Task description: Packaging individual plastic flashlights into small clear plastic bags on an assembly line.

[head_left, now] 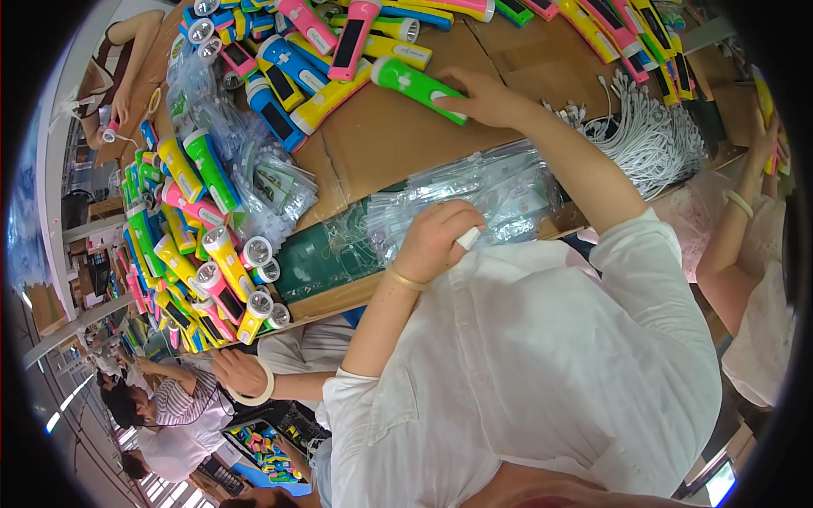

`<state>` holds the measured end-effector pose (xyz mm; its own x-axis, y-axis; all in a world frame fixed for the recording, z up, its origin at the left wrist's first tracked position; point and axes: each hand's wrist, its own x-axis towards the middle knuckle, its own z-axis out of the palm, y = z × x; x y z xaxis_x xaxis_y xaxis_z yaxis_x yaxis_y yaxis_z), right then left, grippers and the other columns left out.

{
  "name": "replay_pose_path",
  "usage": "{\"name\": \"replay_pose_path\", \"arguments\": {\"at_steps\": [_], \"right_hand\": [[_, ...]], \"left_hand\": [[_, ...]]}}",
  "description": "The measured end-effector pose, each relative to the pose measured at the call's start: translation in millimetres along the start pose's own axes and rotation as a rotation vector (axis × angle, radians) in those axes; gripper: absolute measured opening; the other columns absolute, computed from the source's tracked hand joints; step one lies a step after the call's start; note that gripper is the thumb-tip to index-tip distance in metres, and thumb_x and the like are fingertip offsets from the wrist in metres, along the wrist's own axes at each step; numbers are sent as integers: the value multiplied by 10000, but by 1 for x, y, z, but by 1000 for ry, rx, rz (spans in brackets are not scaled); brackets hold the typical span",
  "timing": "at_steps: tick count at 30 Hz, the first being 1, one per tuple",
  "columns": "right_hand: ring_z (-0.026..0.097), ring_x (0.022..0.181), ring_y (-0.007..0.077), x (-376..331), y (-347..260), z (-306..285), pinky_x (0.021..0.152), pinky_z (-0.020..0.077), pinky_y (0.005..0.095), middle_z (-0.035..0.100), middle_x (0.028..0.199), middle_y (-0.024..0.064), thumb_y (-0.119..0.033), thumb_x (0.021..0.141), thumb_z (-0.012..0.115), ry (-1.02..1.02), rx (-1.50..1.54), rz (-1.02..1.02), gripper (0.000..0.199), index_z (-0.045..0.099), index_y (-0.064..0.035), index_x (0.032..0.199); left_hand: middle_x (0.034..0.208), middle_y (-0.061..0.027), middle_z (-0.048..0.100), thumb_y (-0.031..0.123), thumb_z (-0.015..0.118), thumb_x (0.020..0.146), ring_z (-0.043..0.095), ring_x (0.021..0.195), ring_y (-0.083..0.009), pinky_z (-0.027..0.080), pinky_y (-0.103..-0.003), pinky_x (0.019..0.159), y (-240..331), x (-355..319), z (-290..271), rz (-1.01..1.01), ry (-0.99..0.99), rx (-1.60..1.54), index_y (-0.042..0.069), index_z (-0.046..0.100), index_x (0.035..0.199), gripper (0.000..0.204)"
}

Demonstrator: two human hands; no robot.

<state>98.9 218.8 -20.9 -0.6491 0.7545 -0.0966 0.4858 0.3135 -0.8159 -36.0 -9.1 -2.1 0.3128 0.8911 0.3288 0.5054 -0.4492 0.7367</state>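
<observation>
On the brown cardboard-covered table, toward its far side, we are gripping a green flashlight with our right hand, fingers closing around its white-tipped end while the rest of its body is lying flat on the cardboard. Nearer to us, our left hand is curling shut on a small white piece and resting on a stack of clear plastic bags; what that piece is, we cannot tell.

We are holding the flashlight only by one end, so the long free end could swing as it lifts and knock the yellow flashlight just beside it, or the pink one behind. The bags are looking slippery: with the left hand pressing on them, the top ones could slide off toward the table's near edge.

To the right, a bundle of white cables is lying near our right forearm, and a loose end could be catching the sleeve. At the left, a crowded heap of coloured flashlights is sitting close to the edge, where a nudge might be tipping some off.
</observation>
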Motion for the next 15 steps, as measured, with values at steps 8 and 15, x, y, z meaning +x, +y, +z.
{"name": "replay_pose_path", "arguments": {"at_steps": [8,15], "right_hand": [[583,1192,329,-55,10,-22,981,498,437,646,1225,127,-380,835,798,225,-679,-204,575,636,-118,1320],[611,1116,310,-28,-15,4,923,527,431,655,1114,113,-382,766,841,50,-692,-317,565,617,-99,1200]], "left_hand": [[906,-80,676,5,681,757,671,834,-299,550,-385,733,-7,-6,4,-62,59,-135,87,695,920,184],[894,-113,688,-41,683,780,679,797,-292,547,-363,696,-6,-3,5,-38,61,-133,41,697,917,160]]}}
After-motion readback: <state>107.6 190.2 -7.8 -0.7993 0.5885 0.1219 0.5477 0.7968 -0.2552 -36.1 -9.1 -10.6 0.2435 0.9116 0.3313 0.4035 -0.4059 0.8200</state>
